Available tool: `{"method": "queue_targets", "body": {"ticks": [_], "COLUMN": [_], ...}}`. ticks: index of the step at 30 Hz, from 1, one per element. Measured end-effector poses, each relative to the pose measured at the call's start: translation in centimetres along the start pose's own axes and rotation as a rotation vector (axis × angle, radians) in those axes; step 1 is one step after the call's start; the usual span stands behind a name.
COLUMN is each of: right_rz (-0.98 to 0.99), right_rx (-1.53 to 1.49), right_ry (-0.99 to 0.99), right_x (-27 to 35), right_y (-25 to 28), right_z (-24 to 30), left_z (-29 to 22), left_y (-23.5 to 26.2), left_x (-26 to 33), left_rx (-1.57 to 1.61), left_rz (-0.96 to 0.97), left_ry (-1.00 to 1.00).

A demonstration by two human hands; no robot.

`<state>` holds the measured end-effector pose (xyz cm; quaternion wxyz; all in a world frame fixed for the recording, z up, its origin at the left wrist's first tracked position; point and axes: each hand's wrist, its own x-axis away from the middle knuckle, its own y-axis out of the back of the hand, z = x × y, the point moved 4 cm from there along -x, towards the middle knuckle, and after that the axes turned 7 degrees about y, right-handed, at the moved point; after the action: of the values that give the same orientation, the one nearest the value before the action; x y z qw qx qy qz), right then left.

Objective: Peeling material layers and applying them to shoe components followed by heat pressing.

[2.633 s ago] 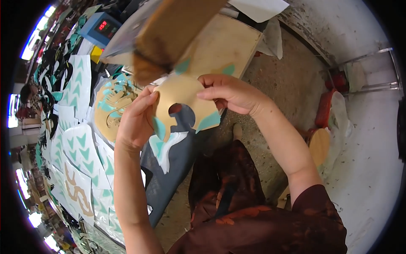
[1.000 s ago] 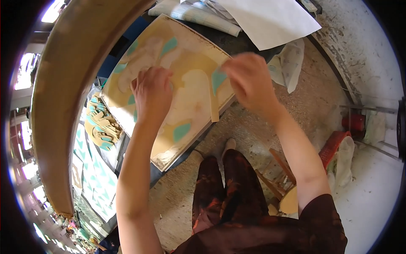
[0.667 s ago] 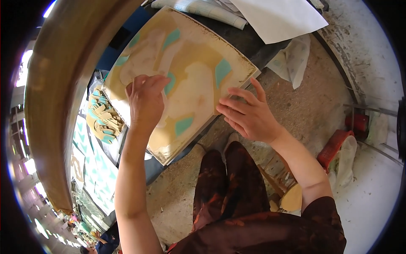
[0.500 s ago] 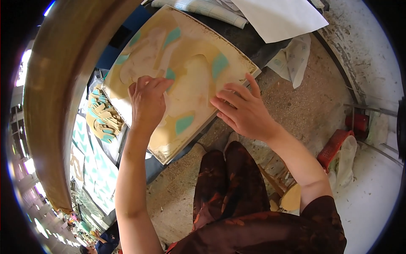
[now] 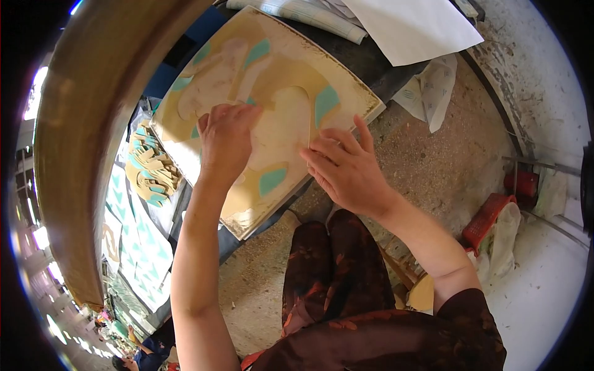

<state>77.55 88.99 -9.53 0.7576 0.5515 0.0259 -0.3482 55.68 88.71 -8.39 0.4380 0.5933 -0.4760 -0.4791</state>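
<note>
A pale, worn-edged board [image 5: 371, 111] lies tilted on the table, bearing tan sheet material with curved cut-outs and teal patches [image 5: 326, 105]. My left hand [image 5: 226, 143] is over its middle, fingers drawn together and bent beside a small teal patch [image 5: 250, 101]. What sits under those fingertips is hidden. Over the board's right-hand edge is my right hand [image 5: 348, 168], its fingers stretched and somewhat apart, with the tips at the sheet's margin. Another teal patch [image 5: 272, 180] shows between my hands, toward the near corner.
A heap of tan and teal cut pieces [image 5: 150, 167] sits left of the board. White sheets with teal shapes [image 5: 143, 260] hang lower left. A thick brown beam [image 5: 68, 154] curves along the left. A red basket [image 5: 484, 221] stands right; white paper [image 5: 414, 28] lies at the back.
My left hand has shifted slightly right, and the teal patch by its fingers is now mostly covered. My right hand has moved slightly left and down, its fingers still apart.
</note>
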Motion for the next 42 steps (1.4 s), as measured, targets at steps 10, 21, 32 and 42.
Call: {"method": "queue_targets", "body": {"ticks": [10,21,32,42], "right_rz": [-0.054,-0.118,-0.031,0.139], "right_rx": [0.044,0.089,0.16,0.248], "right_ry": [-0.073,-0.031,0.076,0.023], "right_x": [0.4,-1.8,-7.7,-10.1], "right_y": [0.7,1.1,-1.9,-3.0], "right_z": [-1.5,-5.2,-8.2,-8.5], "left_z": [1.3,0.3,-10.3,-10.1], "left_y": [0.7,-0.5,0.5,-0.2], "left_x": [-0.7,-1.9,4.0,4.1], "left_rx": [-0.033,-0.106,-0.148,-0.02], "left_rz": [-0.052,0.063,0.019,0.063], "left_ry": [0.017,-0.05,-0.174,0.0]}}
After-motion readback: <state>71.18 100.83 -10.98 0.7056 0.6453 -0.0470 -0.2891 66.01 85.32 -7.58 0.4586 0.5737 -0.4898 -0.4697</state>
